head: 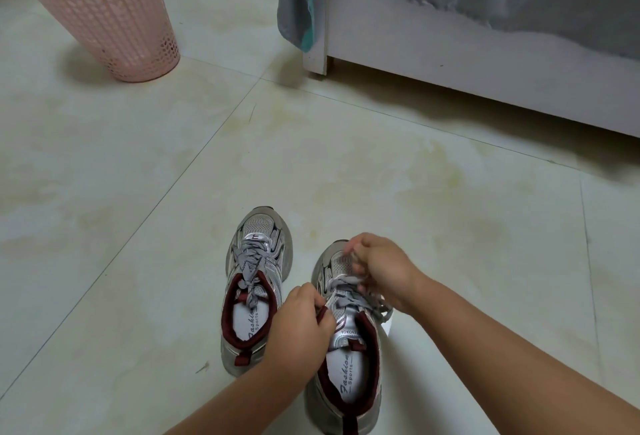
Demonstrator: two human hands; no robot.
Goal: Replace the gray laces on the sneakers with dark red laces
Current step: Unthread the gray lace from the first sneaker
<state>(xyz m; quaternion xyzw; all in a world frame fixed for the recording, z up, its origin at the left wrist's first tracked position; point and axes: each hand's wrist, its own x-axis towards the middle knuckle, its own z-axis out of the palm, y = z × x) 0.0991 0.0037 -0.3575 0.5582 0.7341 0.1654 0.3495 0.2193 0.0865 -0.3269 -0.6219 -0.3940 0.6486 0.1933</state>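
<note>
Two silver-grey sneakers with dark red lining stand side by side on the floor, toes pointing away from me. The left sneaker [254, 282] has its gray lace [252, 263] threaded and tied. My left hand [299, 327] grips the dark red collar edge of the right sneaker [348, 355]. My right hand [379, 270] is over that shoe's front and pinches its gray lace [341, 282], which lies loose across the eyelets. A loose end of the lace hangs off the shoe's right side. No dark red laces are in view.
A pink perforated plastic basket [104, 15] stands at the back left. A white cabinet [485, 64] draped with grey cloth runs along the back right. Pale floor tiles [311, 157] stretch between them and the shoes.
</note>
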